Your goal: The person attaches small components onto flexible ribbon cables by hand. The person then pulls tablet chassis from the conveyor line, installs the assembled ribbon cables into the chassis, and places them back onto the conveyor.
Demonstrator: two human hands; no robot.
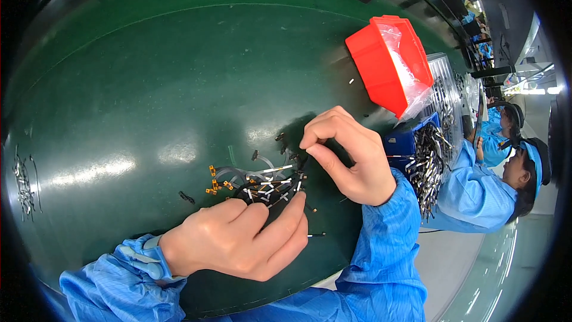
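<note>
A loose pile of short cables (262, 186) lies on the green table, mixing black and grey wires, white sleeves and orange or black connectors. My left hand (238, 241) rests at the near side of this pile, its bent fingers closed together and their tips against the cables; what they grip is hidden. Over the pile's right end, my right hand (351, 158) has thumb and index finger pinched together. A dark cable end (302, 158) shows right at those fingertips. A small black connector piece (186, 197) lies apart, left of the pile.
A red bin (366, 62) with a clear plastic bag stands at the back right. Beside it are a clear tray (444, 74) and a blue bin (402, 143) heaped with cables. Another cable bundle (25, 188) lies far left. Co-workers in blue sit at right.
</note>
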